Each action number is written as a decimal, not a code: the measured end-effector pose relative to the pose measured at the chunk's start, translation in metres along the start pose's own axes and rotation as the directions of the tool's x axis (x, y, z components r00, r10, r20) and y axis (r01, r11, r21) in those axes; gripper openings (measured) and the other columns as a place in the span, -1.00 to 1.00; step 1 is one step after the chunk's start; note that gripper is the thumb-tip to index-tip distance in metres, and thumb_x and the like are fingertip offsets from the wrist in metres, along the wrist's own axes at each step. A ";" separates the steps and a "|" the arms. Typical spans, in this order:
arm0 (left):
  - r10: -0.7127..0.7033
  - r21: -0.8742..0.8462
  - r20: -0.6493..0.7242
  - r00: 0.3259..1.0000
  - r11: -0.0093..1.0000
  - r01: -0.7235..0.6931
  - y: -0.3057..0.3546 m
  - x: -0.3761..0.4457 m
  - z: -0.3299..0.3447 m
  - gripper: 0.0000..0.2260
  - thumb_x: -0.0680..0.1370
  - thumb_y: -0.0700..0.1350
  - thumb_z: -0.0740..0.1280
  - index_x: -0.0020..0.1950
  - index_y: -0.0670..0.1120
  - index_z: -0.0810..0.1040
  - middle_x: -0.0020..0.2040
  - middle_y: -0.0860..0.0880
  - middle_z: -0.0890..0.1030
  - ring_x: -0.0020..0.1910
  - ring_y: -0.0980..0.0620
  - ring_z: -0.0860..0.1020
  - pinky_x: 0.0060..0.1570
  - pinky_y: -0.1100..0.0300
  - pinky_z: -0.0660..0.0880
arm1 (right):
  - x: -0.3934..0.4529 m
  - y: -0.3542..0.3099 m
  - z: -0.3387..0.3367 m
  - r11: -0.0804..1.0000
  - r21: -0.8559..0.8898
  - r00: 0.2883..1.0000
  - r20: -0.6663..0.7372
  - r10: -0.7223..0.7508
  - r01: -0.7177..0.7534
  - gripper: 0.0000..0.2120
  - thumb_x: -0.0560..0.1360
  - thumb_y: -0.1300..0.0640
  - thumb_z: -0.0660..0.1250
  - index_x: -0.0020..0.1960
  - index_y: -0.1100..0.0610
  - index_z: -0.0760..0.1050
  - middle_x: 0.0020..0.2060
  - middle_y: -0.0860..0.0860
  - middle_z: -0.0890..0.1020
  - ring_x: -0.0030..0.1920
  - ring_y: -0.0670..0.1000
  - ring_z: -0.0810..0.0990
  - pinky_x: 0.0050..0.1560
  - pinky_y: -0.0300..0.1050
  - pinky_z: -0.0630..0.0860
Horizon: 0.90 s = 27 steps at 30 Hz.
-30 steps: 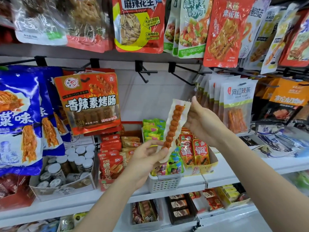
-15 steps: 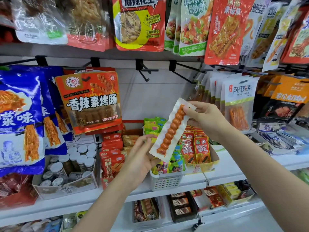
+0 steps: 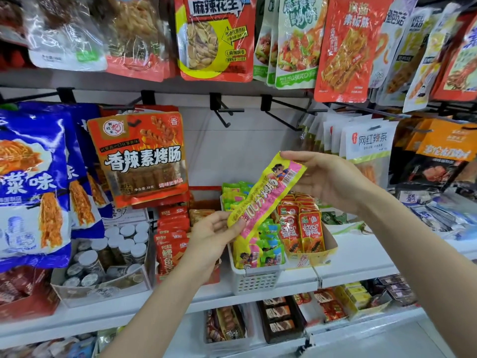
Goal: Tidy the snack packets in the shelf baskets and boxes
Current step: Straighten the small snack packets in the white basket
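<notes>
glossy plastic packet [image 3: 265,196], white perforated plastic basket [image 3: 255,281], matt cardboard box [image 3: 321,257].

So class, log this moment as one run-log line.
left hand: pinches packet bottom | right hand: holds top | long yellow-pink sausage packet: printed face out, tilted, above white basket

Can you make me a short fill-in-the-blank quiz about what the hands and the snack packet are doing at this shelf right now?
1. The long yellow and pink packet is held by ____ hands.
2. The left hand pinches the packet's ____ end.
3. Below the packet stands a white ____ full of similar packets.
4. The box right of it holds ____ packets.

Missing words: both; lower; basket; red
</notes>
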<state>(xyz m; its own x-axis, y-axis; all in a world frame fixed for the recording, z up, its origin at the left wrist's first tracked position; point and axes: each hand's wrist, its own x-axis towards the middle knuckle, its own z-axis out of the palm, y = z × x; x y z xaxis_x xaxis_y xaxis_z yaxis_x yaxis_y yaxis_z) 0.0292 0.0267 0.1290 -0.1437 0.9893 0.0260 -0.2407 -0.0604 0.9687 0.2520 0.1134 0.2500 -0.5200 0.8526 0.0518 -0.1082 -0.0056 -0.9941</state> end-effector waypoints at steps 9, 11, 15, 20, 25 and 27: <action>0.174 0.266 -0.118 0.978 0.954 -0.138 -0.017 0.001 -0.004 -0.70 0.40 -0.20 0.55 0.06 -0.06 0.55 -0.11 0.07 0.66 -0.21 0.24 0.63 -0.22 0.42 0.51 | -0.010 -0.002 0.000 0.428 -0.889 0.955 0.036 -0.293 0.165 -0.73 0.44 -0.08 0.41 -0.03 0.09 0.71 -0.30 -0.12 0.72 -0.29 -0.16 0.69 -0.22 -0.22 0.63; 0.203 0.378 -0.122 0.972 0.914 -0.144 -0.025 -0.002 -0.011 -0.63 0.41 -0.21 0.55 0.12 -0.04 0.48 -0.07 0.03 0.61 -0.20 0.22 0.60 -0.19 0.39 0.53 | -0.013 0.000 -0.005 0.425 -0.888 0.936 0.018 -0.352 0.177 -0.83 0.47 -0.01 0.42 -0.04 0.04 0.71 -0.31 -0.19 0.69 -0.32 -0.23 0.67 -0.26 -0.32 0.61; 0.264 0.660 0.048 0.963 0.715 -0.228 -0.042 -0.012 -0.017 -0.74 0.47 -0.14 0.50 0.12 -0.02 0.57 -0.05 0.09 0.60 -0.11 0.24 0.56 -0.08 0.39 0.51 | -0.019 0.008 -0.015 0.470 -0.869 0.935 -0.023 -0.354 0.157 -0.89 0.48 0.06 0.43 -0.10 -0.15 0.67 -0.29 -0.29 0.66 -0.29 -0.23 0.68 -0.21 -0.36 0.59; 0.257 0.761 0.126 0.958 0.595 -0.259 -0.050 -0.014 -0.010 -0.70 0.51 -0.11 0.46 0.24 -0.06 0.60 0.05 0.00 0.61 -0.04 0.06 0.59 0.05 0.15 0.55 | -0.025 0.016 -0.011 0.512 -0.851 0.950 -0.053 -0.308 0.118 -0.87 0.48 0.02 0.43 -0.14 -0.23 0.64 -0.28 -0.22 0.70 -0.23 -0.17 0.70 -0.10 -0.13 0.65; 0.273 0.757 0.132 0.953 0.593 -0.275 -0.057 -0.021 -0.016 -0.88 0.51 -0.12 0.45 0.02 -0.12 0.69 -0.09 0.01 0.62 -0.24 0.16 0.53 -0.22 0.43 0.39 | -0.026 0.027 0.000 0.474 -0.868 0.955 -0.001 -0.298 0.147 -0.74 0.46 0.00 0.44 -0.29 -0.36 0.60 -0.32 -0.25 0.69 -0.25 -0.18 0.69 -0.14 -0.24 0.62; 0.276 0.737 0.128 0.952 0.617 -0.278 -0.056 -0.023 -0.019 -0.91 0.50 -0.15 0.46 -0.03 -0.12 0.70 -0.14 0.03 0.59 -0.30 0.23 0.49 -0.27 0.43 0.37 | -0.022 0.036 0.003 0.432 -0.895 0.965 -0.005 -0.260 0.112 -0.82 0.47 0.01 0.44 -0.25 -0.26 0.65 -0.34 -0.17 0.69 -0.34 -0.22 0.62 -0.23 -0.20 0.57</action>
<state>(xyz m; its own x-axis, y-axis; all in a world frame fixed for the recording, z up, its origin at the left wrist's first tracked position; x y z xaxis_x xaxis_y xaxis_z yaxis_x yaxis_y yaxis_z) 0.0276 0.0052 0.0694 -0.0800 0.9427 0.3240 0.5985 -0.2145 0.7719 0.2570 0.0924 0.2131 -0.4695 0.8273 0.3083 0.6531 0.5605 -0.5093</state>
